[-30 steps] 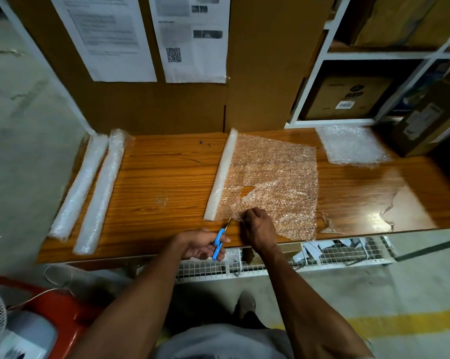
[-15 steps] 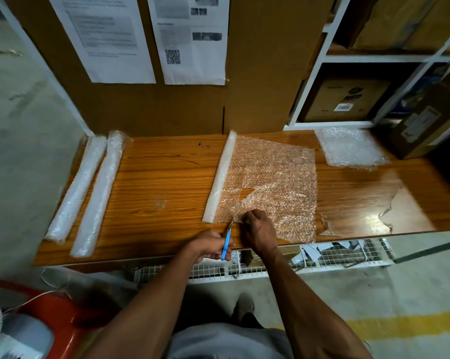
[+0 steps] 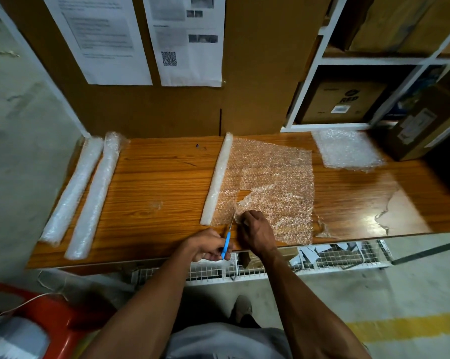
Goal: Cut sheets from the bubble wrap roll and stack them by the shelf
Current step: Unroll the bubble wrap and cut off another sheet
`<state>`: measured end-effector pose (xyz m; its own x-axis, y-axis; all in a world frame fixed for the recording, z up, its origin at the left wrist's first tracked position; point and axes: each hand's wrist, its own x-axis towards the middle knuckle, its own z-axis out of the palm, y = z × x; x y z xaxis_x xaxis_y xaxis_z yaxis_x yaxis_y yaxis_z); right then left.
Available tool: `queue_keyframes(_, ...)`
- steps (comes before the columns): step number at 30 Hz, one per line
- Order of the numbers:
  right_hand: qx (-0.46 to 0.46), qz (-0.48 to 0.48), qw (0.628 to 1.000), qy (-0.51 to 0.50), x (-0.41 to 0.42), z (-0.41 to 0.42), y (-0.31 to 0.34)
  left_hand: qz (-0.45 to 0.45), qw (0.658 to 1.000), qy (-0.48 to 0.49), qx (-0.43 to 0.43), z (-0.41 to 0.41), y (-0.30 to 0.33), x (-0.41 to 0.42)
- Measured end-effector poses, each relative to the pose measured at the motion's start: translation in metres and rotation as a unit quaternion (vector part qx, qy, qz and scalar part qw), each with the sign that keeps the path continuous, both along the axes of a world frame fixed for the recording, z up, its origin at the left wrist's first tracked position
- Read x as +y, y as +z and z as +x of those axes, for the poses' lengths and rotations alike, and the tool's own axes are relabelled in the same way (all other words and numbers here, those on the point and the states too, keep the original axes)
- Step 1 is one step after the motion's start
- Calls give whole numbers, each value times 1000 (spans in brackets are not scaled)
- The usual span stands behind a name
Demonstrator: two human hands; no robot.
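Here the bubble wrap roll [image 3: 216, 178] is lying on the table [image 3: 154, 182], its unrolled sheet [image 3: 273, 182] spreading beyond the right hand [image 3: 256, 233], whose fingers [image 3: 244, 218] are pinching the sheet's near edge. Just left of those fingers, the left hand [image 3: 208, 246] is clenching the blue scissors [image 3: 227, 239], blades entering the sheet. Far right, beside the shelf [image 3: 322, 125], cut sheets [image 3: 347, 151] are lying.
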<state>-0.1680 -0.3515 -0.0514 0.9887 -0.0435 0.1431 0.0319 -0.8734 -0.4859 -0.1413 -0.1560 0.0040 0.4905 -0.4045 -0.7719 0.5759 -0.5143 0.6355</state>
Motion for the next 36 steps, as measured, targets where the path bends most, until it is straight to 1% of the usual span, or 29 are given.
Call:
queue_keyframes(6,15,-3,1000,11,-4,-1,-3,9,1000,11,16,10,2,-7)
queue_keyframes(11,21,-14,999,42,-8,-1,-3,11,999,28,17,15,3,-14)
queue_keyframes(18,16,-12,999,43,-13,-3,4,-2,998,52,-18,21,-4,-24)
queue_keyframes(23,33,-4,999,43,-15,-3,6,-8,999,53,-5,22,-1,-27)
queue_keyframes(28,48,-3,998,47,-17,-2,8,17,999,38,23,25,7,-30)
queue_keyframes(32,54,0,997,56,-16,-2,9,31,999,42,11,29,7,-33)
queue_keyframes(36,51,1,997,58,-18,-4,6,26,998,56,5,33,2,-36)
